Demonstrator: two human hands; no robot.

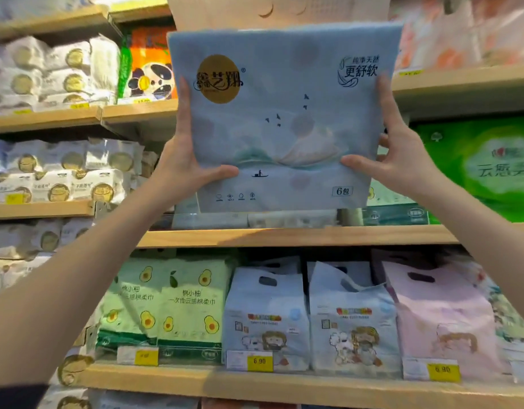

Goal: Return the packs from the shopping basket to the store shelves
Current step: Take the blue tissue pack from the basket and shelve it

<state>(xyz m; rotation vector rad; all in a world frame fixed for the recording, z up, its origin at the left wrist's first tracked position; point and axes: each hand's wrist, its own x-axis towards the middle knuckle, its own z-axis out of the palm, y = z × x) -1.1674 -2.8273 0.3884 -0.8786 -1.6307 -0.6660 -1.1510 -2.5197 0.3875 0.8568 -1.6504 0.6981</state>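
Note:
I hold a large pale blue tissue pack upright in front of the shelves, its printed face with a gold round logo toward me. My left hand grips its left edge, thumb across the lower front. My right hand grips its right edge the same way. The pack's bottom hangs just above the wooden shelf board, in front of low flat packs lying there. The shopping basket is out of view.
A green pack stands right of the held pack. White packs fill the left shelves. Below are avocado-print packs, blue cartoon bags and a pink bag. A panda pack sits upper left.

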